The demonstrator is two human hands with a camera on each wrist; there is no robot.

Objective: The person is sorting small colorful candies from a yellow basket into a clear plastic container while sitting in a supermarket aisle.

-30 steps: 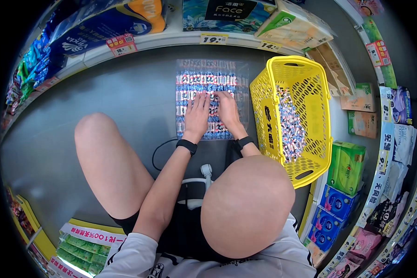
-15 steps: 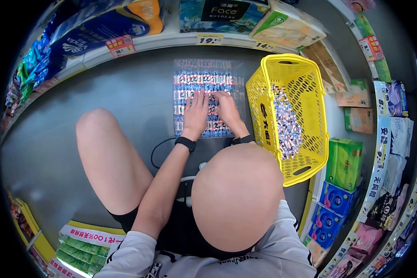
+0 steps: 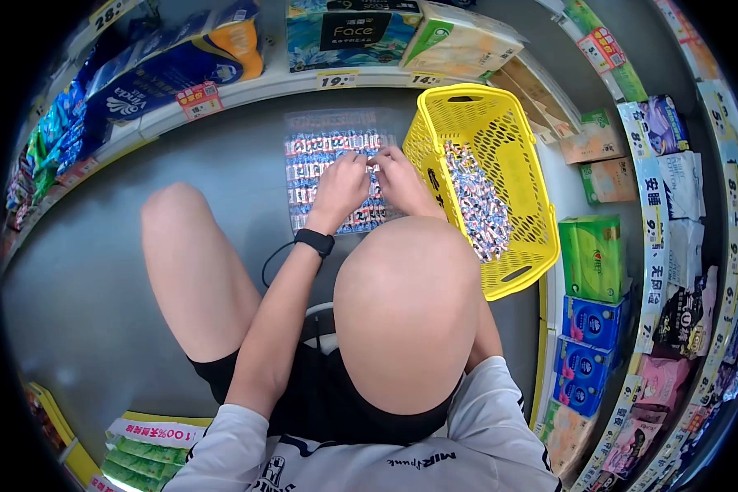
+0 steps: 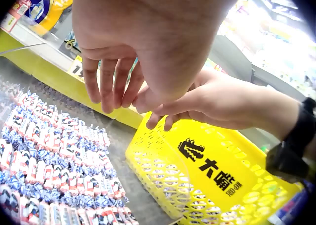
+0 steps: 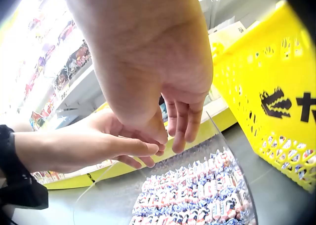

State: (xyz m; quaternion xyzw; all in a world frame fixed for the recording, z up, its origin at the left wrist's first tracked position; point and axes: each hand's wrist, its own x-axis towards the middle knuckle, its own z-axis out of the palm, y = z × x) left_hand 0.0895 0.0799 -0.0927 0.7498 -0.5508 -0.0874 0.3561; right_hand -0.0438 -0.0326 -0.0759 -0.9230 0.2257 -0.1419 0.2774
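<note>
A clear flat tray [image 3: 324,152] packed with rows of blue, white and red wrapped sweets [image 4: 49,161] lies on the grey floor in front of me. Both my hands are lifted a little above it. My left hand [image 3: 354,168] and right hand [image 3: 388,166] meet fingertip to fingertip over the tray's right part. In the left wrist view the left hand's [image 4: 118,86] fingers hang curved and its thumb touches the right hand's fingers [image 4: 163,114]. Whether a sweet is pinched between them is hidden. The right wrist view shows the right hand [image 5: 173,131] over the sweets [image 5: 197,195].
A yellow plastic basket [image 3: 537,205] part-filled with the same sweets [image 3: 471,201] stands just right of the tray. Shelves of tissue packs [image 3: 180,57] and price tags run along the far side and right. My bare knees frame the view; a black cable [image 3: 272,262] lies by them.
Both hands have lifted off the rows of sweets, where they lay flat, and come together fingertip to fingertip above the tray. The head view has swung so tray and basket sit further left.
</note>
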